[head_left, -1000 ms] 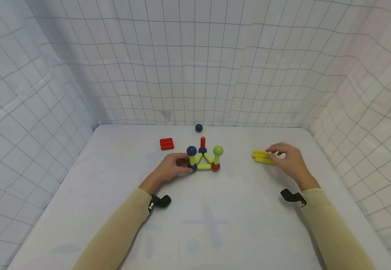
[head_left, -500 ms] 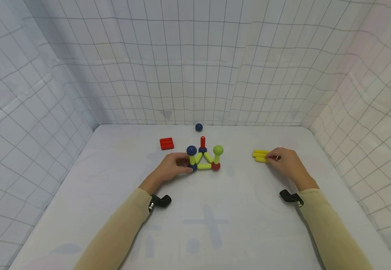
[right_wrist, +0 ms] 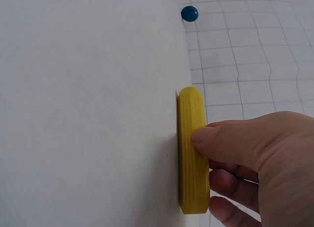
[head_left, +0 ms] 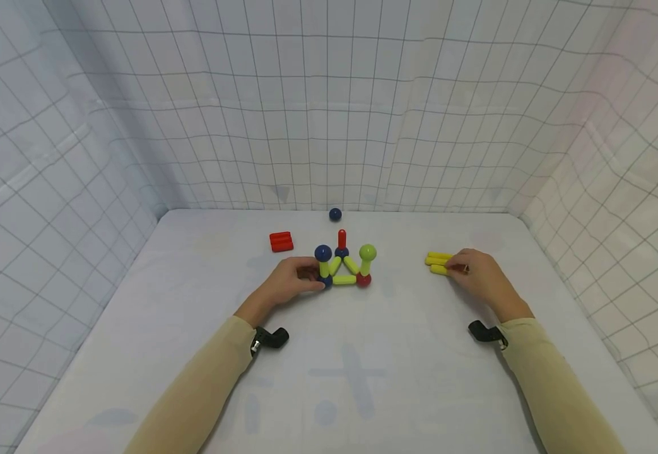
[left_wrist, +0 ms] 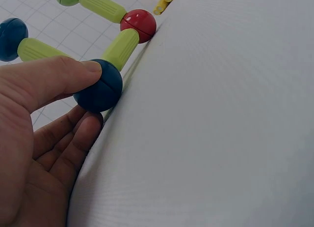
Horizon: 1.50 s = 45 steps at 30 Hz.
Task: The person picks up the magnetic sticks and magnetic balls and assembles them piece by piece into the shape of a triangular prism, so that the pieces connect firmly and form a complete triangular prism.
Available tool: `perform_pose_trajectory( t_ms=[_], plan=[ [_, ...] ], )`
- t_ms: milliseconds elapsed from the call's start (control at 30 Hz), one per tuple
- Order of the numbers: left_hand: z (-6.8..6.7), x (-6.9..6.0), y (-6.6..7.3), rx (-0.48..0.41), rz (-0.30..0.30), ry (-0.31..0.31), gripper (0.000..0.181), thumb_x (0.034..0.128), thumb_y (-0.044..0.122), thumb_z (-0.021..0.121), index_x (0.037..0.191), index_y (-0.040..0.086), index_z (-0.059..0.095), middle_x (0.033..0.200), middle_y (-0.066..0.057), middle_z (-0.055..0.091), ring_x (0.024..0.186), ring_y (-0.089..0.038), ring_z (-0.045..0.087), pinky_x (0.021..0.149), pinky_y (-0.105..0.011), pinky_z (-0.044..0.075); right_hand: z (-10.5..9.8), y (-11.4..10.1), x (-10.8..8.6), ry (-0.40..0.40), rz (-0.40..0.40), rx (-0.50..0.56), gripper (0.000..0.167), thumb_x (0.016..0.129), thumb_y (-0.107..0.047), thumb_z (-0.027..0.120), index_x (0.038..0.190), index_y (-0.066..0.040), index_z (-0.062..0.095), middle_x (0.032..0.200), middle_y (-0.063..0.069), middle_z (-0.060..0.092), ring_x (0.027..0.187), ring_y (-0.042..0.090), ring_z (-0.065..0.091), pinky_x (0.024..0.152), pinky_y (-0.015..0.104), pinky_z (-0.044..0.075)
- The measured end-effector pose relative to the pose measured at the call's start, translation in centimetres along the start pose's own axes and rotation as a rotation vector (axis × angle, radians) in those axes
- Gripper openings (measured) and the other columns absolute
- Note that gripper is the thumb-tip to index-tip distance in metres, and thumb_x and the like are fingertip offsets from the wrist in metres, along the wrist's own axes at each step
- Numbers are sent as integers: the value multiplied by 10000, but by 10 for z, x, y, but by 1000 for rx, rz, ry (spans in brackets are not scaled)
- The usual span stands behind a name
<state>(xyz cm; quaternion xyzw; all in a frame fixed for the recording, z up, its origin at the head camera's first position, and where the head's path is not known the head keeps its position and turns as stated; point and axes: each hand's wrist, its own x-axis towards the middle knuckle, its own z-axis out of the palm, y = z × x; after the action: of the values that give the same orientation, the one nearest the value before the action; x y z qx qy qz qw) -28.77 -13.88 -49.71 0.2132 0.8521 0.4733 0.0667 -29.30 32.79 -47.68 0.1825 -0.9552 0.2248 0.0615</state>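
Note:
My left hand (head_left: 289, 279) holds a dark blue ball (left_wrist: 100, 92) at the near left corner of a ball-and-rod frame, thumb on top of it and fingers behind. Lime rods (head_left: 344, 280) join it to a red ball (head_left: 363, 279) and another blue ball (head_left: 341, 253) in a triangle. Upright rods on the near corners carry a blue ball (head_left: 323, 253) and a lime ball (head_left: 368, 253); a red rod (head_left: 342, 239) stands at the back corner. My right hand (head_left: 481, 277) pinches the nearest yellow rod (right_wrist: 192, 153), which lies on the table beside other yellow rods (head_left: 438, 258).
Red rods (head_left: 281, 242) lie side by side left of the frame. A loose dark blue ball (head_left: 335, 214) rests near the table's back edge. Grid-patterned white cloth (head_left: 346, 113) rises behind and on both sides of the white table (head_left: 408, 378).
My right hand has come down onto the nearest yellow rod and its fingers have closed on it, shifting slightly left. The left hand and frame stay where they were.

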Motion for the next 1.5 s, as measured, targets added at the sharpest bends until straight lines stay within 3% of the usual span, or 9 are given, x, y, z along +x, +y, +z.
perform_pose_trajectory(
  t_ms=[333, 600, 933, 1067, 1167, 1333, 1500],
  plan=[
    [-1, 1, -1, -9, 8, -3, 369, 922, 149, 870, 1256, 37, 758, 1057, -47, 729, 964, -212, 683, 949, -413, 568, -2, -4, -2, -42, 22, -6, 137, 945, -18, 820, 1077, -40, 789, 1057, 131, 737, 979, 332, 657, 902, 547, 543],
    [0, 2, 1, -7, 1, -4, 375, 926, 148, 866, 1267, 39, 754, 1062, -43, 731, 970, -210, 683, 952, -409, 568, -2, -7, -1, -100, 39, -15, 201, 951, -19, 800, 1150, 7, 794, 1154, 165, 726, 1014, 338, 660, 927, 547, 551],
    [1, 2, 1, 6, 14, -10, 382, 932, 162, 856, 1278, 40, 750, 1070, -34, 731, 972, -206, 681, 944, -390, 572, -6, -12, -3, -95, 32, 15, 250, 954, -48, 806, 1198, 2, 789, 1131, 170, 746, 990, 332, 668, 892, 533, 555],
    [2, 2, -1, 6, 16, -21, 384, 936, 169, 855, 1281, 42, 748, 1070, -27, 730, 969, -196, 677, 935, -376, 571, -9, -20, -1, -26, -6, 58, 315, 961, -24, 797, 1275, -12, 773, 1137, 129, 747, 985, 305, 649, 871, 496, 547],
    [2, 2, 0, 4, 14, -20, 372, 935, 160, 859, 1273, 52, 751, 1063, -28, 727, 966, -198, 676, 937, -378, 568, -15, -33, 6, 78, -78, 125, 308, 953, -2, 802, 1259, -36, 784, 1112, 102, 748, 953, 286, 628, 820, 479, 528],
    [0, 1, 2, 0, 11, -9, 372, 927, 142, 865, 1270, 48, 756, 1059, -39, 728, 961, -209, 680, 938, -397, 569, -29, -65, 23, 220, -210, 225, 264, 944, 2, 809, 1201, -54, 785, 1102, 70, 761, 961, 264, 650, 808, 449, 502],
    [-1, -1, 2, 2, 2, -9, 377, 929, 143, 864, 1275, 44, 753, 1058, -39, 727, 963, -210, 679, 942, -399, 567, -41, -96, 44, 288, -291, 271, 260, 929, 7, 827, 1180, -46, 783, 1087, 59, 771, 958, 258, 674, 831, 358, 495]
  ],
)
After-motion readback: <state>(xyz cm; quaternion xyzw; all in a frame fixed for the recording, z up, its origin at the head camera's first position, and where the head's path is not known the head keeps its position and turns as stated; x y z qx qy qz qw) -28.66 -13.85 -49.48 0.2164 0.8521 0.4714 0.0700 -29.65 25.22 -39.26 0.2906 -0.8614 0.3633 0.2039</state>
